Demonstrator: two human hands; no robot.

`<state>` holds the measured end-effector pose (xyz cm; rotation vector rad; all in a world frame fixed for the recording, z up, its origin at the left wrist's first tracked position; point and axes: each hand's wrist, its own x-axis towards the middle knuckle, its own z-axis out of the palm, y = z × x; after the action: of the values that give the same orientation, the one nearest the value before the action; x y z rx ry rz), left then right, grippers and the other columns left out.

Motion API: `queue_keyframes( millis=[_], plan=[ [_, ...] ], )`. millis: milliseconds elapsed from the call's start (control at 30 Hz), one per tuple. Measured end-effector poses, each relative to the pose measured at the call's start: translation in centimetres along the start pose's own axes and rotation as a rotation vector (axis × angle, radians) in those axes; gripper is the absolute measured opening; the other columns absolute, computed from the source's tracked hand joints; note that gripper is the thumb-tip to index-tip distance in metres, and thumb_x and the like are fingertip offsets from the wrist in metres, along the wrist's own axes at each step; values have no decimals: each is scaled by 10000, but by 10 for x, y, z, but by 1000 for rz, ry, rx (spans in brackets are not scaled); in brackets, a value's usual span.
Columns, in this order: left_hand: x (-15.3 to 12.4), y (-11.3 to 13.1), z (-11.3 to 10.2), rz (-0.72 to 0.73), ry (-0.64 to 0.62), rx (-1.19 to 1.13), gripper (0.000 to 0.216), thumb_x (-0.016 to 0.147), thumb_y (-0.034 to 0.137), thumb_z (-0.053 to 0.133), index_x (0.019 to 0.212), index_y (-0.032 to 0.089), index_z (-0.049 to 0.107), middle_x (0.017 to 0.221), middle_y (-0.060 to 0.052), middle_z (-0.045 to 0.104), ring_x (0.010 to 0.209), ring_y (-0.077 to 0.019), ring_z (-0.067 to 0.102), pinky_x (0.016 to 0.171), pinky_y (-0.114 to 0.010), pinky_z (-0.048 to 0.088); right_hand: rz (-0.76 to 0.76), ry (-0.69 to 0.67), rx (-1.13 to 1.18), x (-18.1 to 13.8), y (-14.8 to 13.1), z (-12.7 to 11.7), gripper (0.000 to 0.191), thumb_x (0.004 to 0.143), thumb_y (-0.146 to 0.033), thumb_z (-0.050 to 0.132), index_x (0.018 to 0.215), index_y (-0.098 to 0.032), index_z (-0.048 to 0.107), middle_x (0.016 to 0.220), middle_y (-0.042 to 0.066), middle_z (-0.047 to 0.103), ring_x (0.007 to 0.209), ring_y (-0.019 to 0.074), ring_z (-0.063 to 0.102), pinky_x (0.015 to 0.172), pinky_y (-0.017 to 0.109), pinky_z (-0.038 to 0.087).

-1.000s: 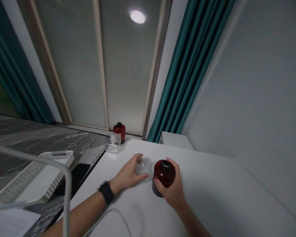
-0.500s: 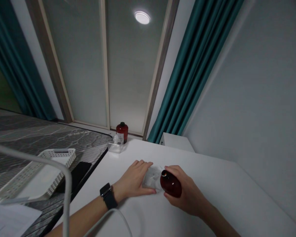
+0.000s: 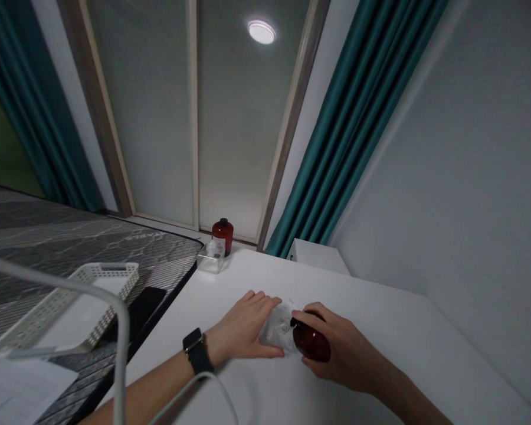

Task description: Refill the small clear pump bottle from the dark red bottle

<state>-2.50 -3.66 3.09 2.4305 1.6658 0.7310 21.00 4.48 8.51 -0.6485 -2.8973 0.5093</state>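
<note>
My right hand (image 3: 343,348) is wrapped round a dark reddish-brown bottle (image 3: 312,342), tilted with its dark neck toward the left. The neck sits over the right side of a clear plastic container (image 3: 277,327) on the white table. Around the left side of that container curves my left hand (image 3: 252,327), thumb in front and fingers behind, holding it against the tabletop. What lies inside the container is too blurred to name. My left wrist wears a black watch (image 3: 196,349).
At the table's far left corner stand another red-brown bottle (image 3: 222,235) with a black cap and a clear box (image 3: 210,260). A white basket (image 3: 128,277), a black flat object (image 3: 146,307) and papers (image 3: 24,383) lie left on a grey patterned surface. A pale cable (image 3: 123,336) crosses the foreground.
The bottle in my right hand has tipped further to the left over the container, and its opening is no longer seen. My view has shifted slightly; my left hand keeps its place at the container.
</note>
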Motion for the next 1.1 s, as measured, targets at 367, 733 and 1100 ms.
queue_keyframes(
  millis=[367,733,1100],
  plan=[
    [0,0,5,3,6,-30,844,707,625,780,1341,167,462,1239,-140,646,1062,-350,603,923,-455,422,-14,-9,-98,1,-2,-1,626,691,-153,647,1288,-305,538,1166,71,605,946,236,643,825,382,527],
    [0,-1,7,-2,-6,-31,843,692,616,800,1316,155,469,1238,-137,650,1069,-353,608,924,-458,421,-12,-64,-126,2,-2,-5,625,710,-161,633,1308,-312,534,1165,71,604,961,237,632,832,395,514],
    [1,-1,8,-15,-26,-42,774,706,633,775,1250,165,484,1188,-130,661,1041,-342,617,893,-439,420,-31,-91,-129,8,-8,-13,634,696,-149,623,1304,-313,548,1102,59,609,924,223,621,790,358,495]
  ],
)
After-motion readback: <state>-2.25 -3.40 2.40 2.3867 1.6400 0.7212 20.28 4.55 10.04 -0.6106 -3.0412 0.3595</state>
